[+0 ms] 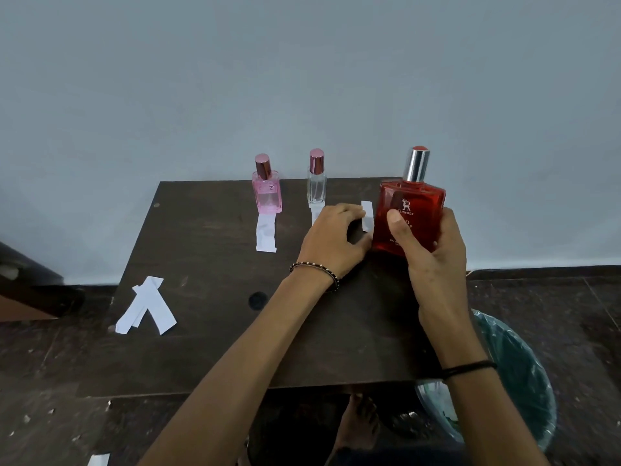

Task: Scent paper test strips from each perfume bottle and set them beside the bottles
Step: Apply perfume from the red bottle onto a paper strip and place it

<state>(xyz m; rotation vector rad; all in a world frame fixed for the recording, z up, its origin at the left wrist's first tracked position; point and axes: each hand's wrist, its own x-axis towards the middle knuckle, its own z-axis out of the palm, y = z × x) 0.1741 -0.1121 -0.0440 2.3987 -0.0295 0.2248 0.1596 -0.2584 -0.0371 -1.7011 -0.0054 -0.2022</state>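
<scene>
1. So, the right hand (437,260) has the big red bottle (420,210). The thumb lies across the front label, the other fingers wrap round the far side, and the silver cap is on. It's held over the right end of the table (208,250), leaning a touch.
2. The left hand (332,240) is just left of that bottle, fingers curled in. The fingertips are at the edge of a white paper strip (368,213), which sits between hand and bottle. I can't tell if it's actually pinching the strip or only touching it.
3. A pink bottle (267,193) and a slim clear bottle (317,190) stand upright at the back edge, both capped.
4. The pink one has a strip (266,233) lying right in front of it. The clear one's strip (316,215) is mostly hidden behind the left hand.
5. Some spare strips (146,306) lie crossed over each other at the table's left edge, well away from everything else.
6. Other stuff: there's a bin with a green liner (514,364) on the floor to the right, partly behind the right forearm. A bare foot (359,422) shows under the table, and a paper scrap (99,460) is on the floor.
</scene>
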